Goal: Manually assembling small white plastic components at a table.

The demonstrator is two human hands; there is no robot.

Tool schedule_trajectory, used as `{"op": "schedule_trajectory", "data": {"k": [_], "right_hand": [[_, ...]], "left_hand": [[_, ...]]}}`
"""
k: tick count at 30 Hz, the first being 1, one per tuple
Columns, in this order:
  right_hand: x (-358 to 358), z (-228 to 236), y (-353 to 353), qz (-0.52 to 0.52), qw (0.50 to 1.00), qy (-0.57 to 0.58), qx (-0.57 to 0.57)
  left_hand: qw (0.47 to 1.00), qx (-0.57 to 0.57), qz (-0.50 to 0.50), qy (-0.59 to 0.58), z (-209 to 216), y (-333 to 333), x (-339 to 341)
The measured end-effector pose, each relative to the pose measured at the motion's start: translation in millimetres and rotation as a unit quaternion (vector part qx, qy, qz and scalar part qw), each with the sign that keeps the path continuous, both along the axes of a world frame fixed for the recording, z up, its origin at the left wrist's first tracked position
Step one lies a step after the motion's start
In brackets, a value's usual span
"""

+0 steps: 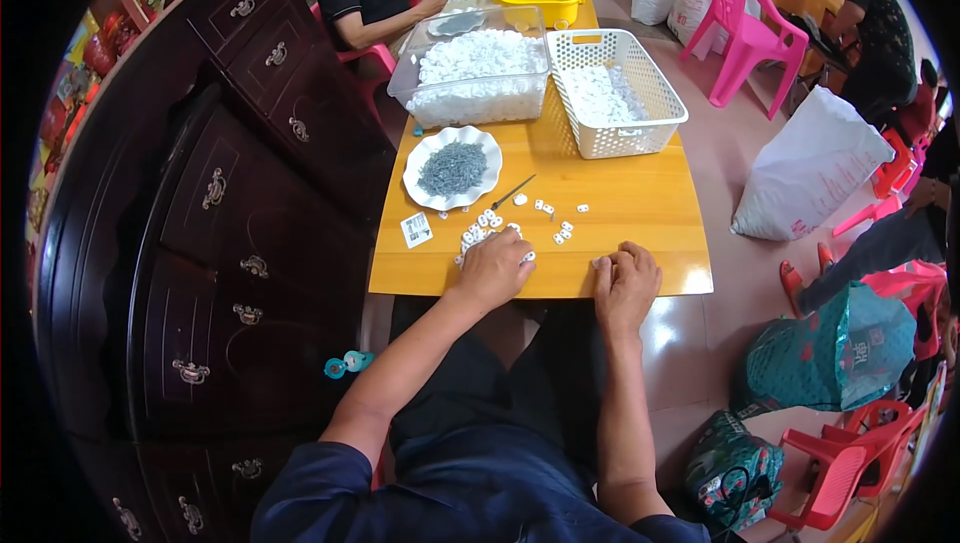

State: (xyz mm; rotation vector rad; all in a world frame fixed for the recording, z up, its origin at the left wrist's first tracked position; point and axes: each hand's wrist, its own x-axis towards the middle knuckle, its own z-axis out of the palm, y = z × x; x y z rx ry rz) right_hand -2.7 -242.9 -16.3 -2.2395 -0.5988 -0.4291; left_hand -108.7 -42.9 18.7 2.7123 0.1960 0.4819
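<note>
My left hand (497, 268) rests on a small pile of white plastic pieces (482, 228) near the front edge of the wooden table (640, 203), fingers curled over some of them. My right hand (626, 281) sits at the table's front edge, fingertips pinched on a small white piece. More loose white pieces (562, 233) lie between and just beyond the hands. A thin metal tool (513, 192) lies past the pile. A white scalloped plate (488, 151) holds a heap of small grey nails.
A clear bin of white pieces (470, 78), a white mesh basket (655, 108) and a yellow tub (538, 1) stand further back. A dark wooden cabinet (230, 203) runs along the left. Another person sits at the far end. White sacks, pink chairs and bags stand right.
</note>
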Motion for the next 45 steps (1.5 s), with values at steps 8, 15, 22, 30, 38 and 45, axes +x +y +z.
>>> {"op": "schedule_trajectory", "data": {"k": [8,15,22,30,38,45], "right_hand": [[0.8,7.4,1.6,-0.005,0.998,-0.038,0.057],[-12.6,17.2,13.4,0.095,0.973,0.014,0.210],[-17.7,13.7,18.2,0.149,0.964,0.044,0.214],[-17.2,10.6,17.9,0.158,0.964,0.057,0.208],[-16.4,10.4,18.3,0.149,0.955,0.088,0.239],[-17.3,9.7,18.9,0.160,0.960,0.089,0.212]], "left_hand": [[1.000,0.010,0.015,0.002,2.8,-0.8,7.2],[0.998,0.043,-0.036,-0.034,5.5,-10.4,33.8],[0.997,0.055,-0.045,-0.032,-7.4,-9.6,39.9],[0.994,0.070,-0.076,-0.037,-4.7,-9.3,45.5],[0.996,0.046,-0.070,-0.031,-6.6,-7.5,44.7],[0.998,0.031,-0.054,0.029,-7.2,-5.3,46.4]]}}
